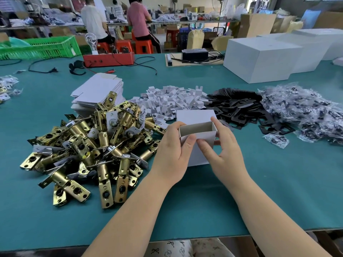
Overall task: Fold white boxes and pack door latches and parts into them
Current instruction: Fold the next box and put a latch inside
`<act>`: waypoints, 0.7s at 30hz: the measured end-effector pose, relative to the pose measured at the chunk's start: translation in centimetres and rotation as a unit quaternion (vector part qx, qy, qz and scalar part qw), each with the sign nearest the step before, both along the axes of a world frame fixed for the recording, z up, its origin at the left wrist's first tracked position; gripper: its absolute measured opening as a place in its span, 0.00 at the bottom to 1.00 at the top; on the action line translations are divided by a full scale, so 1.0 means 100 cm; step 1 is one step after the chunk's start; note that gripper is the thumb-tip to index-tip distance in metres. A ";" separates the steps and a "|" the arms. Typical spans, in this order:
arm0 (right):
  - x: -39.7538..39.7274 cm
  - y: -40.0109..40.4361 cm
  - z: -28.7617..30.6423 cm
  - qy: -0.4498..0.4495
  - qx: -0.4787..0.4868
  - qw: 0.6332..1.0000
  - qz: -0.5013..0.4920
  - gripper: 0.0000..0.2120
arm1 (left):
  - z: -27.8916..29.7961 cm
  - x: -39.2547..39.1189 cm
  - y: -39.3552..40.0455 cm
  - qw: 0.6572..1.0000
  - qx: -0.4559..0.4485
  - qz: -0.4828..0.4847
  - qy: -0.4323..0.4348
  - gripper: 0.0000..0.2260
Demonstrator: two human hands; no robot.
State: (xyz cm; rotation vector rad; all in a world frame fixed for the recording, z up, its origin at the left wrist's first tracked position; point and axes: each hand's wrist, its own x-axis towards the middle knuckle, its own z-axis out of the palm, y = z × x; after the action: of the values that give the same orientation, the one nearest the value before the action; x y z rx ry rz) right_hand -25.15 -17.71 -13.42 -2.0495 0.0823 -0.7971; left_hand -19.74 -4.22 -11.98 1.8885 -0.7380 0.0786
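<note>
A small white box stands upright and open at the top in the middle of the table, its lid flap raised behind. My left hand grips its left side, thumb on the front wall. My right hand holds its right side, thumb pressing the front wall and fingers on the right edge. A heap of brass door latches lies to the left. Behind it is a stack of flat white box blanks. White cardboard inserts, black strike plates and bagged screws lie behind and to the right.
The green table has its front edge near me. Large white boxes stand at the back right. A red tester box with cables and a green crate sit at the back left. People sit at a far bench.
</note>
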 end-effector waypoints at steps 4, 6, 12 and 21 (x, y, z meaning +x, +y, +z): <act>-0.002 -0.002 0.002 0.016 0.019 1.000 -0.004 0.29 | -0.001 0.000 -0.002 1.000 0.010 -0.009 0.013 0.20; -0.003 -0.002 0.002 0.010 0.018 1.000 -0.009 0.27 | -0.002 0.000 -0.002 1.000 0.009 -0.016 0.023 0.20; 0.000 -0.004 0.000 0.014 0.028 0.999 -0.011 0.20 | -0.002 0.001 0.000 1.000 0.008 -0.010 0.027 0.27; -0.001 -0.007 -0.001 0.024 0.013 1.000 -0.010 0.23 | -0.004 0.005 0.003 0.998 -0.023 -0.020 0.054 0.29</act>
State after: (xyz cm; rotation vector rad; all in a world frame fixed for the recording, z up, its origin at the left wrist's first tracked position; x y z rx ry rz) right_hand -25.23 -18.36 -13.52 -2.0467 0.1403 -0.7548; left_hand -19.21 -3.90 -12.42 1.8172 -0.6945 -0.0322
